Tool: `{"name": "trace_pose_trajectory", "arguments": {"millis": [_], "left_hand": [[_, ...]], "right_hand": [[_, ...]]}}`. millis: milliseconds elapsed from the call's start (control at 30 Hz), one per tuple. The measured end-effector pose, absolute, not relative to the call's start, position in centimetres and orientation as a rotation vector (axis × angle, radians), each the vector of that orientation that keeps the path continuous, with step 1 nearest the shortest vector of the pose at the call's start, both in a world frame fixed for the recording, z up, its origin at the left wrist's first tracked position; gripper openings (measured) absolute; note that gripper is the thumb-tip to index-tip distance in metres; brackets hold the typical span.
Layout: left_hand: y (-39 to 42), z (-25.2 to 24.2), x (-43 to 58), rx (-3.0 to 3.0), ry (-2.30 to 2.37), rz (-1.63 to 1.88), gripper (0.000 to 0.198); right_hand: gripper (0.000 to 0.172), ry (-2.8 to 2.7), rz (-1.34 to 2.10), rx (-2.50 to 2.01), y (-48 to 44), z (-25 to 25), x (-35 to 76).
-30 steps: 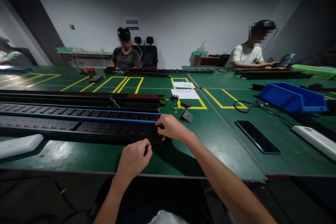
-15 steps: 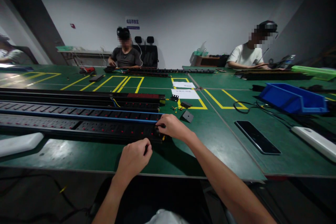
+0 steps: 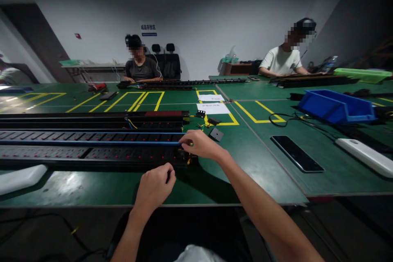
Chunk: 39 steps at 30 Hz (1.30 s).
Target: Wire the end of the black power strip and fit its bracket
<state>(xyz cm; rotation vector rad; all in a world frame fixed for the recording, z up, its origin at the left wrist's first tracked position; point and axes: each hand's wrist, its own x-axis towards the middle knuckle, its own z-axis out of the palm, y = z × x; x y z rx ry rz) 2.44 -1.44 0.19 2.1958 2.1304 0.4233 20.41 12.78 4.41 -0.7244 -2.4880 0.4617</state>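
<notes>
A long black power strip [image 3: 107,154] with a row of sockets and small red switches lies across the bench in front of me. Beside it runs a similar strip with blue edges [image 3: 123,143]. My right hand [image 3: 198,144] is pinched closed above the right-hand ends of these strips; a tiny yellow-green bit shows at its fingers, too small to name. Below the fingers, the near strip's end has dark parts and a yellow wire [image 3: 188,159]. My left hand [image 3: 157,184] is curled closed by the near edge of the strip, its fingertips hidden.
Small black brackets [image 3: 201,113] and a square plate [image 3: 216,134] lie beyond my right hand. Rightward are a phone [image 3: 296,153], a blue bin [image 3: 337,108], cables and a white bar [image 3: 368,155]. Another white object [image 3: 23,178] is at left. Co-workers sit across the bench.
My right hand has lifted slightly away from the near strip's end, uncovering more of it. My left hand stays nearly still. The whole view has shifted a little.
</notes>
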Motion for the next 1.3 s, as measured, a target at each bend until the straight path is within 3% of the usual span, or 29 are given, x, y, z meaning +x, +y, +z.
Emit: {"name": "trace_pose_trajectory", "arguments": {"millis": [100, 267, 367, 467, 833, 1300], "left_hand": [[-1.4, 0.2, 2.4, 2.198, 2.128, 0.420, 0.020], [-1.5, 0.5, 2.5, 2.172, 2.144, 0.406, 0.021], [-1.5, 0.5, 2.5, 2.168, 2.157, 0.404, 0.021], [-1.4, 0.3, 2.5, 2.192, 2.152, 0.410, 0.019], [-1.4, 0.1, 2.3, 2.210, 2.136, 0.427, 0.021], [-1.3, 0.1, 2.3, 2.193, 2.150, 0.433, 0.019]], "right_hand": [[0.017, -2.361, 0.459, -0.890, 13.2, 5.3, 21.7], [0.034, -2.507, 0.569, -1.093, 14.3, 4.9, 23.7], [0.023, -2.696, 0.832, -1.063, 14.8, 4.1, 24.3], [0.007, -2.820, 0.858, -0.970, 14.9, 3.5, 24.3], [0.009, -2.797, 0.921, -0.697, 14.7, 3.0, 23.2], [0.010, -2.796, 0.943, -0.780, 14.7, 3.2, 23.1]]}}
